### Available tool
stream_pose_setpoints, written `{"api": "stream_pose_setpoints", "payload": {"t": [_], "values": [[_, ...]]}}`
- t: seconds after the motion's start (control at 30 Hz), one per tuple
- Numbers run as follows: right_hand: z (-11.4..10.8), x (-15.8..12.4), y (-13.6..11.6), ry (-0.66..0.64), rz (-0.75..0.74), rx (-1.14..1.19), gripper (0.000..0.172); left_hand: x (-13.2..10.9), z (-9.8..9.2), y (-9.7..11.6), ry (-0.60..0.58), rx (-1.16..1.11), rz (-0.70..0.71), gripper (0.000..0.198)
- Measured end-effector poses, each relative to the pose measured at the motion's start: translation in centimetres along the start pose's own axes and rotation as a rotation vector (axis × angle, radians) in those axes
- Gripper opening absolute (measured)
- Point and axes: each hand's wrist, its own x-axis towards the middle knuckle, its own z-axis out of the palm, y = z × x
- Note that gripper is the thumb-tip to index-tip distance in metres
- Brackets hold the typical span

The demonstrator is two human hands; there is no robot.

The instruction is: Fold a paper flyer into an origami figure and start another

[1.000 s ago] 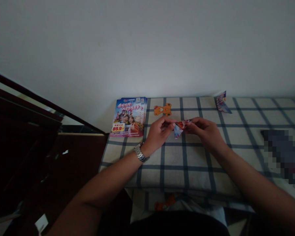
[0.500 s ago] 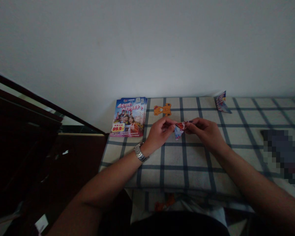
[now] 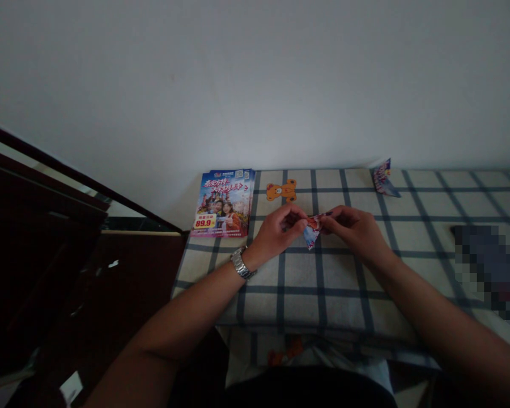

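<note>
Between my two hands is a small piece of folded printed paper [image 3: 311, 234], with a pale blue flap pointing down and reddish print along its top. My left hand [image 3: 283, 226], a metal watch on its wrist, pinches the paper's left side between thumb and fingers. The right side is gripped by the thumb and fingertips of my right hand [image 3: 352, 228]. Part of the paper is hidden behind the fingers. Farther back on the right, another folded paper piece [image 3: 383, 178] stands on the checked tablecloth [image 3: 300, 283] near the wall.
A stack of printed flyers [image 3: 221, 205] lies at the table's back left corner. Beside it is a flat orange bear figure [image 3: 281, 190] on the cloth. A dark blurred-out object [image 3: 493, 266] lies at the right. The white wall [image 3: 280, 85] borders the table's back edge.
The folded paper has turned slightly between my fingers, its pale flap now pointing more straight down and a little lower. My hands keep almost the same place.
</note>
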Motion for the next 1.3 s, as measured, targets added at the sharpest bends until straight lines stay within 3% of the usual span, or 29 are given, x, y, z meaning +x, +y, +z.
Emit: {"api": "stream_pose_setpoints", "payload": {"t": [0.3,0.7,1.3], "values": [[0.32,-0.14,0.21,-0.021,0.016,0.008,0.037,0.09,-0.04,-0.23,-0.026,0.128,0.01,0.026],[0.21,-0.53,-0.4,-0.159,0.092,-0.049,0.039,0.14,0.05,-0.07,0.058,0.018,-0.007,0.028],[0.45,-0.4,-0.26,-0.144,0.082,0.004,0.04,0.15,0.12,0.25,0.072,0.013,-0.015,0.03]]}}
